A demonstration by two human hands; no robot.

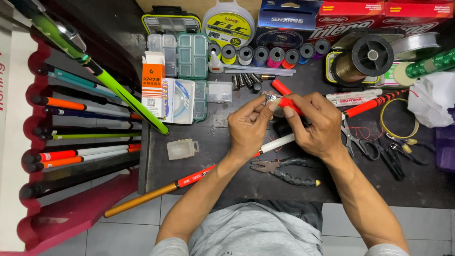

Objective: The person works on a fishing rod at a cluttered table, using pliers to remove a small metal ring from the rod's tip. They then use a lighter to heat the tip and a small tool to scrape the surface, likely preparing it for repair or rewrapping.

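Red-handled tool sits clenched in the right hand; left hand fingers pinch its metal tip, just above a red-and-white fishing rod crossing the counter. Pliers lie below the fingers. Seemingly fitting the tip; steady alignment needed next.

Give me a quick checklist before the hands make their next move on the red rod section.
1. Left hand pinching the small metal fitting at the tip: ok.
2. Right hand gripping the red rod section: ok.
3. Black-handled pliers within reach on the dark tabletop: ok.
4. Scissors beside the right hand: ok.
5. Fitting seated straight: cannot tell.
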